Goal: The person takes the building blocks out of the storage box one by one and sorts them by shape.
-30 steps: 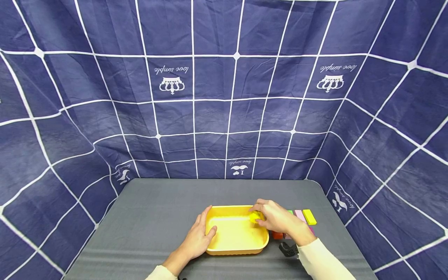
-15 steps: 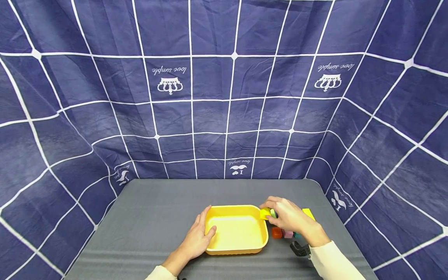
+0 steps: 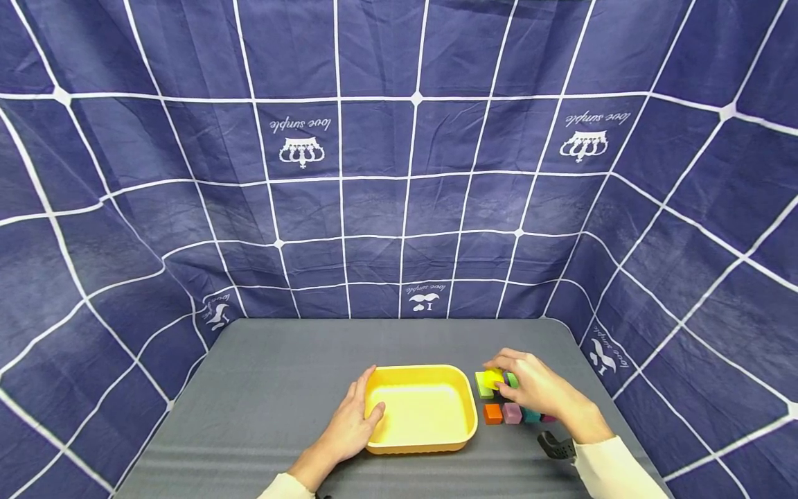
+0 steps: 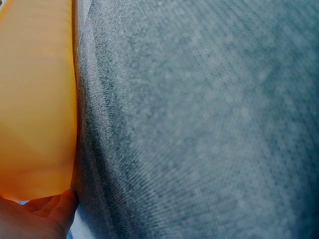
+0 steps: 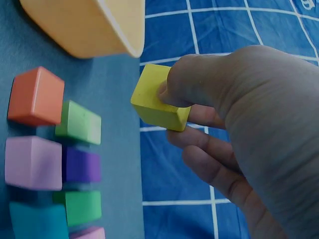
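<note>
- My right hand (image 3: pixel 537 391) pinched a yellow cube (image 5: pixel 158 98) between the thumb and the fingers (image 5: pixel 204 141), thumb pressed on its near face.
- In the wrist view the cube hung above the counter (image 3: pixel 280 374), clear of the blocks below it and just right of the tray (image 3: pixel 420 443).
- From the head view the cube (image 3: pixel 490 379) sat at my fingertips, over the far end of the block cluster, with the rest of the hand behind it to the right.
- Below it lay the blocks in rows: an orange block (image 5: pixel 36 96) nearest the tray, a green block (image 5: pixel 79 122) touching it, then a pink block (image 5: pixel 33 163), a purple block (image 5: pixel 81 165) and a teal block (image 5: pixel 37 220).
- My left hand (image 3: pixel 349 426) gripped the left rim of the tray, thumb curled over the edge inside, fingers against the outer wall.
- The left wrist view showed only the tray's orange-yellow wall (image 4: pixel 35 99) on the grey counter, with a bit of my hand at the bottom corner.
- The tray stood at the near middle of the counter, the blocks just beside its right wall.
</note>
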